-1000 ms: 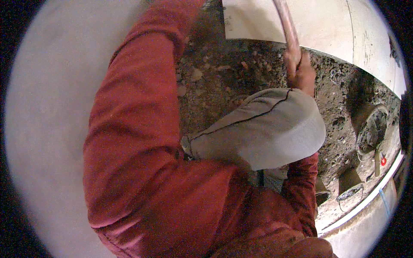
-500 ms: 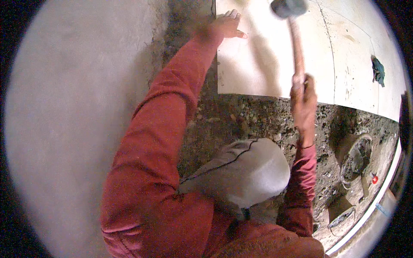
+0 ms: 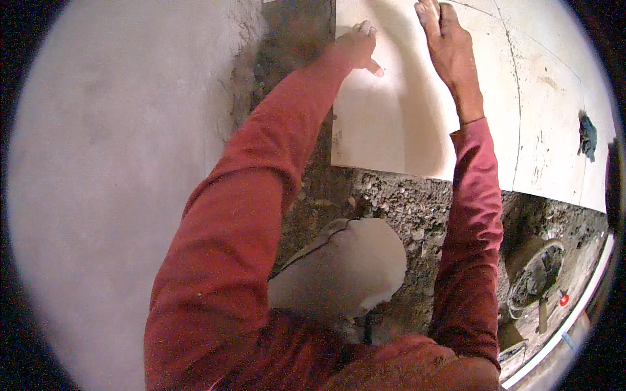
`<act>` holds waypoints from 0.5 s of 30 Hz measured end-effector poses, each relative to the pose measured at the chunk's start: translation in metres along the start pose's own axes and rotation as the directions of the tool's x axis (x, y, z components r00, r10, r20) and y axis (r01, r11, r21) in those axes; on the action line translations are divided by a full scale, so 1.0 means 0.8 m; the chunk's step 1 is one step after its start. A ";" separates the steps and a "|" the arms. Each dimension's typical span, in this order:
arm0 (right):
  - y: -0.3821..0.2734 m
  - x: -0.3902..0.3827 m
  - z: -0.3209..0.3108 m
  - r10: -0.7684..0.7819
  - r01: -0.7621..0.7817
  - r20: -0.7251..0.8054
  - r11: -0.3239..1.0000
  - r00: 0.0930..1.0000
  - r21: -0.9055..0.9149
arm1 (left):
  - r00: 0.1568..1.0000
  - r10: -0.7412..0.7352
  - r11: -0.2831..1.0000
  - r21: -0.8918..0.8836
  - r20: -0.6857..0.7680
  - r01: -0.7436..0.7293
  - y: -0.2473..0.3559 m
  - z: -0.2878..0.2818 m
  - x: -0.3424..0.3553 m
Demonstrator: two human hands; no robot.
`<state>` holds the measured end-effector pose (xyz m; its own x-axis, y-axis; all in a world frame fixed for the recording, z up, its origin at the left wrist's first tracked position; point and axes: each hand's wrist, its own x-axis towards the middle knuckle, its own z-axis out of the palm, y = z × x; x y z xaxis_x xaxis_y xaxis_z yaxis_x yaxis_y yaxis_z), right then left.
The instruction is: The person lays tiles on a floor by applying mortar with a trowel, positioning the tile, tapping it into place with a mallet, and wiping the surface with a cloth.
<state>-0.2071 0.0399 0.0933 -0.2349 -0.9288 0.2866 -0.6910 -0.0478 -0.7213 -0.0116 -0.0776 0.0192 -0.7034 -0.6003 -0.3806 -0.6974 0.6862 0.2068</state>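
A bucket (image 3: pixel 523 259) holds grey muck (image 3: pixel 541 277). Left hand (image 3: pixel 360 49) rests loosely on tile (image 3: pixel 378 124) — right hand (image 3: pixel 451 52) partly cut off, grip I can't tell.

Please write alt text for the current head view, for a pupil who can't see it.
Two red-sleeved arms reach over pale floor tiles, left hand spread near their left edge, right hand at the picture's top edge, its grip unclear. Rough, stony ground borders the tiles, with a bucket at lower right.
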 end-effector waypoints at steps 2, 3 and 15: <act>-0.005 0.000 0.007 -0.098 0.100 -0.085 0.995 0.992 0.027 | 0.998 0.023 0.999 0.029 -0.064 -0.021 0.000 -0.004 0.000; -0.007 -0.001 0.013 -0.068 0.068 -0.025 0.998 0.997 -0.004 | 0.998 0.013 1.000 0.026 -0.061 -0.011 0.000 -0.003 0.000; 0.000 -0.010 0.003 0.089 -0.099 -0.052 0.962 0.995 -0.253 | 0.994 0.018 1.000 0.015 -0.111 -0.016 -0.010 0.011 0.005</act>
<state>-0.2034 0.0463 0.0895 -0.3306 -0.9090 0.2539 -0.8149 0.1392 -0.5627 -0.0075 -0.0819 0.0084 -0.7264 -0.6301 -0.2743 -0.6840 0.7018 0.1993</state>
